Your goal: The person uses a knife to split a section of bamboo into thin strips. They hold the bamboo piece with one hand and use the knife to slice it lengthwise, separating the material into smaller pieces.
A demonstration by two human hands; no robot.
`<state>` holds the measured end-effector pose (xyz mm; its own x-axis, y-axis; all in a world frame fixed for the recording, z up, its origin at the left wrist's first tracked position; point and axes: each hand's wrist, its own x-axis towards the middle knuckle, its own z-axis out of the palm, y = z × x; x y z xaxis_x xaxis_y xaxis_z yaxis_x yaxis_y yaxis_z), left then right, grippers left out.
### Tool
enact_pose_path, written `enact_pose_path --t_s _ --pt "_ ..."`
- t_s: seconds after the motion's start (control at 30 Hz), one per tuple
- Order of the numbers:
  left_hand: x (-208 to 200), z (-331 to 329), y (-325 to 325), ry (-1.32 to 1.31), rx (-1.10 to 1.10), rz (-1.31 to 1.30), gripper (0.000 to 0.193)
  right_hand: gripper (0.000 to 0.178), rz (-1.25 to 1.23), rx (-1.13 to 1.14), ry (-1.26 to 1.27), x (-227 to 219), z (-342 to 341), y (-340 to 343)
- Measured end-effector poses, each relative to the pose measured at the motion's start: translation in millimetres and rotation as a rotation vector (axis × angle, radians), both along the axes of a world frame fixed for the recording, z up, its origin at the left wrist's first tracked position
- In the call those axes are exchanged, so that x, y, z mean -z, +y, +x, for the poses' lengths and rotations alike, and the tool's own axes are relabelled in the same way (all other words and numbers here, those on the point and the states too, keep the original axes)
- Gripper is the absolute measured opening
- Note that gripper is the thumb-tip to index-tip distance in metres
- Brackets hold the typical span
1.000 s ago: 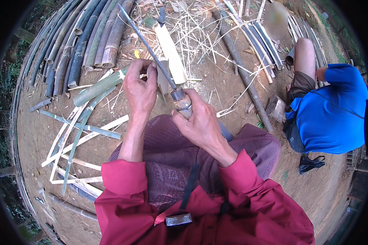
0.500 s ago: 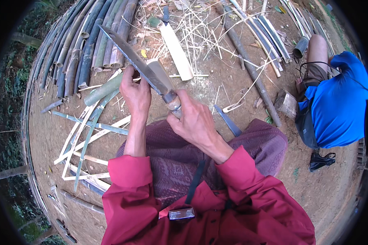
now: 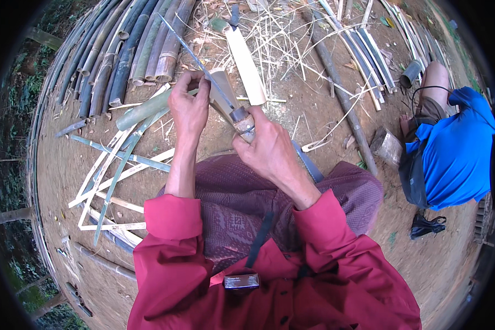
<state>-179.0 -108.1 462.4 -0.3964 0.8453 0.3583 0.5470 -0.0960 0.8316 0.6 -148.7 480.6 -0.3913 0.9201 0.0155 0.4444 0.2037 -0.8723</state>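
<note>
My right hand (image 3: 267, 143) is wrapped round the handle of a long machete (image 3: 187, 49), whose blade slants up and away to the left. My left hand (image 3: 190, 107) has its thumb and curled forefinger brought together at the blade, about midway along it. Behind the blade, a pale, smooth piece of split bamboo (image 3: 222, 91) shows in part; its lower end is hidden by my right hand and the handle. A green bamboo tube (image 3: 143, 111) lies left of my left hand, its right end covered by that hand. A second blade (image 3: 309, 163) lies beside my right forearm, near my knee.
Bamboo poles (image 3: 132, 60) are stacked at the far left, with split strips (image 3: 121, 179) below them. Shavings (image 3: 280, 49) surround a pale half-cut bamboo piece (image 3: 246, 66). Right of these lie a dark pole (image 3: 341, 93), a wood block (image 3: 386, 147) and a seated person in blue (image 3: 451, 154).
The machete has turned so its blade looks thinner, nearly edge-on, and points more steeply away. My left thumb and fingers have shifted along it. Both hands have moved slightly right in view.
</note>
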Motion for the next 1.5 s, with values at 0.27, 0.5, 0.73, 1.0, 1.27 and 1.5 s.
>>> enact_pose_path --t_s 0.27,0.5,0.73,1.0,1.27,1.5 --pt "-157.0 -15.4 -5.3 0.418 -0.167 0.517 0.057 0.051 -0.111 0.008 -0.021 -12.9 12.1 -14.4" --pt "-140.5 -53.7 79.5 0.981 0.443 -0.032 0.051 0.049 -0.102 -0.024 -0.034 -26.8 16.7 4.3" --pt "-30.5 -43.1 148.8 0.902 0.399 0.120 0.055 0.049 -0.141 -0.034 0.036 45.2 5.8 5.0" --pt "-36.9 14.6 48.3 0.343 0.126 -0.098 0.065 0.040 -0.220 -0.032 0.023 52.6 10.8 27.9" --pt "3.5 -25.6 67.8 0.461 0.083 -0.079 0.045 0.041 -0.194 -0.124 0.025 78.0 -12.7 47.3" --pt "-1.0 -23.5 75.0 0.415 0.050 -0.074 0.055 0.042 -0.282 -0.151 0.095 89.1 -16.8 59.3"
